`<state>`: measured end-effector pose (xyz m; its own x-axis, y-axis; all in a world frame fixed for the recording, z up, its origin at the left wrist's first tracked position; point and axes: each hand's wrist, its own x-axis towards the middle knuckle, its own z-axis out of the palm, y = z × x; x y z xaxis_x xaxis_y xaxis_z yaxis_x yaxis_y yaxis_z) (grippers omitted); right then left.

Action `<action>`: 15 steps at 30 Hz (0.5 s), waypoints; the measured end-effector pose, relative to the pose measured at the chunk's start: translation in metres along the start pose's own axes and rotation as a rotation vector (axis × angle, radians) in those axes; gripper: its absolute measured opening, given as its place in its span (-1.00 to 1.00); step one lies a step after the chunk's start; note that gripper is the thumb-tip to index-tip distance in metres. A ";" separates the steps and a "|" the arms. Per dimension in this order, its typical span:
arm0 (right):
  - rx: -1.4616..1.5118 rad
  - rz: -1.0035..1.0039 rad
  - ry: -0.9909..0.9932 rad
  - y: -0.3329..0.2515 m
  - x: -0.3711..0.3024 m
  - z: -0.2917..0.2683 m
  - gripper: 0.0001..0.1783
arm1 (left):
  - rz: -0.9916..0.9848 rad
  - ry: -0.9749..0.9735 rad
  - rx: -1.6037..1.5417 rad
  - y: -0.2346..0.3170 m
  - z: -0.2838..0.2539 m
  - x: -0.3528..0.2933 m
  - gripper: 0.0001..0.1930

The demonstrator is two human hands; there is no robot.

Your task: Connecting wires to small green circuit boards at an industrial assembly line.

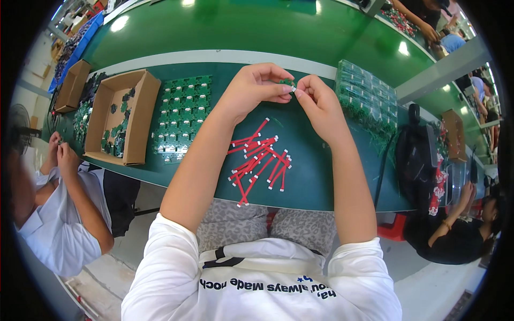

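Above the table's far half, both my hands meet at a small green circuit board. My left hand is closed, its thumb and fingers pinching the board. My right hand is closed too, thumb and fingertip pinched at the board's right edge, beside a small white connector. Fingers partly hide the board. Between my forearms lies a loose pile of short red cables with white plugs at their ends. Panels of green circuit boards lie in rows left of my left forearm.
An open cardboard box holding small dark pieces stands left of the panels. Stacked green boards rise at the right, near a black bag. Co-workers sit at both sides, the left one close by. A white ledge borders the green table.
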<state>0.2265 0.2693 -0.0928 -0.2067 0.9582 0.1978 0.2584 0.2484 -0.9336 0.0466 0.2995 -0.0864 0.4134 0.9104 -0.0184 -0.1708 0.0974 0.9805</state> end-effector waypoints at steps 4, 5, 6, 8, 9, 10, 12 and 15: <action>-0.051 0.012 -0.009 -0.003 -0.001 -0.001 -0.91 | -0.029 -0.002 -0.007 0.000 0.000 0.000 -0.76; -0.062 0.005 -0.008 -0.003 -0.001 -0.001 -0.90 | -0.039 0.001 -0.016 0.000 0.000 0.000 -0.75; -0.060 0.006 -0.009 -0.003 -0.001 -0.001 -0.90 | -0.040 0.002 -0.015 -0.001 0.000 0.000 -0.75; -0.095 0.004 -0.013 -0.004 -0.001 -0.001 -0.90 | -0.051 0.006 -0.022 -0.002 -0.001 0.000 -0.73; -0.094 0.004 -0.013 -0.004 -0.001 -0.001 -0.90 | -0.051 0.007 -0.021 -0.002 -0.001 0.000 -0.73; -0.126 -0.007 -0.012 -0.003 -0.001 -0.002 -0.90 | -0.051 0.004 -0.024 -0.003 -0.001 0.001 -0.73; -0.157 -0.017 -0.012 -0.002 -0.001 -0.002 -0.90 | -0.052 0.000 -0.027 -0.004 -0.001 0.001 -0.73; -0.148 -0.002 -0.006 -0.001 0.000 -0.004 -0.90 | -0.043 0.003 -0.043 -0.005 0.001 0.001 -0.72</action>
<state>0.2302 0.2694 -0.0912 -0.2130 0.9568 0.1978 0.3945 0.2695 -0.8785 0.0490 0.2998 -0.0914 0.4184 0.9062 -0.0610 -0.1909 0.1534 0.9696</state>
